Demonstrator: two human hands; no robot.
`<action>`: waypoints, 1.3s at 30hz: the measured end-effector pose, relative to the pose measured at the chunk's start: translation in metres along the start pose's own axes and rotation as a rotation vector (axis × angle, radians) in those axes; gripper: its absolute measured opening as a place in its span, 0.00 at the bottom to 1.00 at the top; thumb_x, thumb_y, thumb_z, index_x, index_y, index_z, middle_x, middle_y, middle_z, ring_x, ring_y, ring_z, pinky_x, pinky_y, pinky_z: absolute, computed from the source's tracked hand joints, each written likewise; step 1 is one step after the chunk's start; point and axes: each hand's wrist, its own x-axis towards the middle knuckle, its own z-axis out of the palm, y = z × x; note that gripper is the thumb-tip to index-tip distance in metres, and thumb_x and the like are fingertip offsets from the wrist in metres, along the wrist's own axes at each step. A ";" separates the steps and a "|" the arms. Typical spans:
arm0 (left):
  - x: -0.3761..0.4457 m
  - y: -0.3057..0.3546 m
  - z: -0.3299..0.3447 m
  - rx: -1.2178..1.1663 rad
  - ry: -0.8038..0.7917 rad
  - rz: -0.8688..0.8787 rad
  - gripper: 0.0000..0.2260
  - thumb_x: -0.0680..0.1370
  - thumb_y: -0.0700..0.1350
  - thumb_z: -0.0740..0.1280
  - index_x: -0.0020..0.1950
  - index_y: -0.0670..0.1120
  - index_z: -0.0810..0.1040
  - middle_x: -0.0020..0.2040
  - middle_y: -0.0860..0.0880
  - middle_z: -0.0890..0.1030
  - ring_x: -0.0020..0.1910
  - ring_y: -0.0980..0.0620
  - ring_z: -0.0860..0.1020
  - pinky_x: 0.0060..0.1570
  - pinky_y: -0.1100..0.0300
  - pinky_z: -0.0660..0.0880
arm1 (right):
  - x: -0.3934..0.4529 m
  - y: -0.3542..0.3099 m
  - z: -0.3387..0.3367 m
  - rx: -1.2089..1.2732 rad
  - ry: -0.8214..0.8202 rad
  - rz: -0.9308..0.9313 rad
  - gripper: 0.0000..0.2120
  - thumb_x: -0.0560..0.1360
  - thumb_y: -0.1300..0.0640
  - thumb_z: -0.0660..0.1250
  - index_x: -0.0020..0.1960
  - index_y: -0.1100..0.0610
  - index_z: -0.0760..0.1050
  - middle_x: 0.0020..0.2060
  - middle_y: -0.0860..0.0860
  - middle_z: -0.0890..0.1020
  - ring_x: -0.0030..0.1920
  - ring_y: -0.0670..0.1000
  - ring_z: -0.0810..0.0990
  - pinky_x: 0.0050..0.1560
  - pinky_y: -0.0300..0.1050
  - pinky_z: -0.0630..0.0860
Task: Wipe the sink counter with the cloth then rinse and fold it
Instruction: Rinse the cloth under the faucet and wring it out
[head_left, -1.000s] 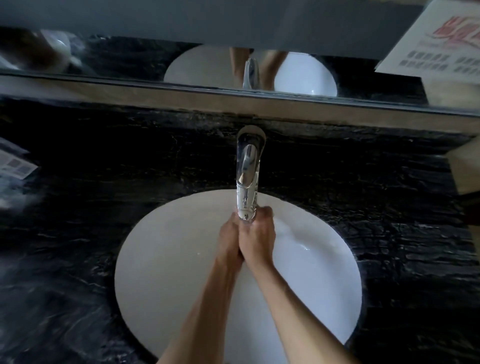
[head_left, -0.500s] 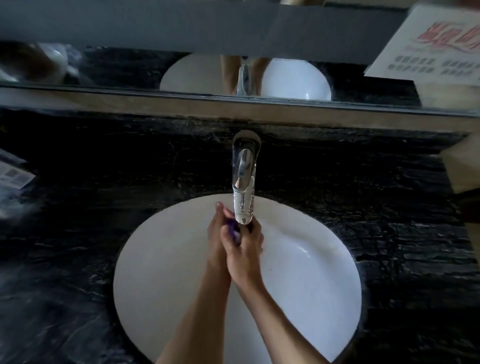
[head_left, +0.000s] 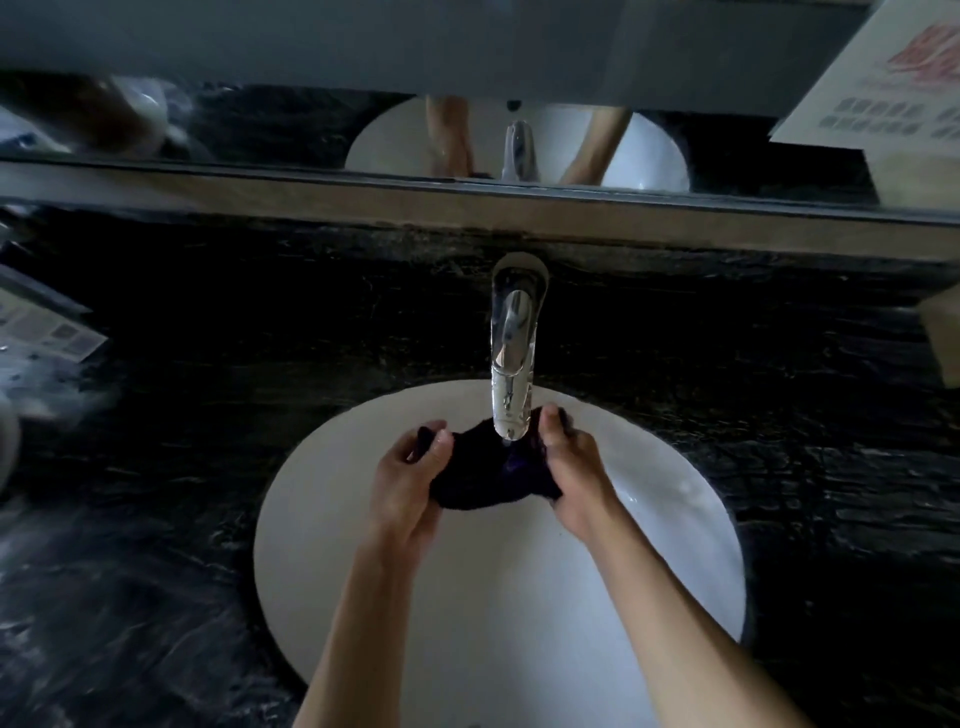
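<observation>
A dark purple cloth (head_left: 485, 475) is stretched between my two hands over the white round sink (head_left: 332, 519), right under the chrome faucet (head_left: 511, 358). My left hand (head_left: 408, 480) pinches the cloth's left end, thumb on top. My right hand (head_left: 569, 473) grips its right end. The faucet spout hides part of the cloth's top edge. I cannot tell whether water is running.
Black marbled counter (head_left: 156, 467) surrounds the sink. A printed card (head_left: 44, 327) lies at the far left of the counter. A mirror (head_left: 311, 119) runs along the back above a wooden ledge. A paper sign (head_left: 883, 88) hangs at the top right.
My hands were pressed together under the spout with the cloth bunched and nearly hidden. They have moved apart, spreading the cloth out between them.
</observation>
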 end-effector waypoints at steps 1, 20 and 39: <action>0.001 -0.001 -0.007 -0.006 -0.035 -0.016 0.16 0.72 0.39 0.73 0.59 0.41 0.79 0.50 0.40 0.84 0.46 0.44 0.84 0.47 0.49 0.82 | -0.004 -0.001 -0.008 0.027 -0.063 0.009 0.11 0.81 0.51 0.67 0.47 0.57 0.82 0.42 0.56 0.86 0.42 0.57 0.86 0.41 0.51 0.83; 0.005 -0.027 0.058 0.191 -0.005 -0.072 0.09 0.82 0.37 0.61 0.46 0.40 0.80 0.37 0.44 0.81 0.33 0.46 0.79 0.34 0.54 0.77 | -0.036 0.004 -0.084 0.241 -0.033 -0.094 0.11 0.77 0.67 0.68 0.59 0.66 0.80 0.53 0.63 0.86 0.52 0.61 0.86 0.46 0.51 0.84; -0.015 0.013 -0.016 -0.001 0.282 -0.014 0.10 0.83 0.45 0.66 0.55 0.39 0.82 0.51 0.37 0.86 0.47 0.39 0.86 0.42 0.50 0.83 | -0.010 0.008 0.011 0.295 -0.157 0.106 0.06 0.81 0.62 0.66 0.53 0.57 0.81 0.48 0.58 0.85 0.45 0.57 0.85 0.41 0.49 0.82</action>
